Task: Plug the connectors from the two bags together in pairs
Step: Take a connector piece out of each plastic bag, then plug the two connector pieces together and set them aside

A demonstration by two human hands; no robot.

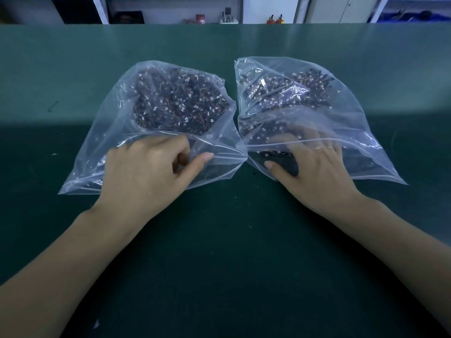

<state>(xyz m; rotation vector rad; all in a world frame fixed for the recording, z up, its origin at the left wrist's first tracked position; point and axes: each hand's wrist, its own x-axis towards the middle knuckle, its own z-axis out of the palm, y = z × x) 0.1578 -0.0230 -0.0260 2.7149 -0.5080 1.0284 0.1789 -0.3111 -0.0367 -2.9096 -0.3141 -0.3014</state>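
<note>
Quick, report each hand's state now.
Left hand: pinches the left clear plastic bag at its mouth.
Right hand: fingers inside the right clear plastic bag; grip unclear.

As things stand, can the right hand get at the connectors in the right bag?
Probably yes. The right hand has its fingers inside the open mouth of the right bag, reaching toward the connectors; only loose plastic drapes over the fingers. No connector is visibly gripped.

Two glossy, crinkled clear-plastic bags [117,132] [346,132] of white-tipped wired connectors [175,101] on a matt green tabletop [219,240].
</note>
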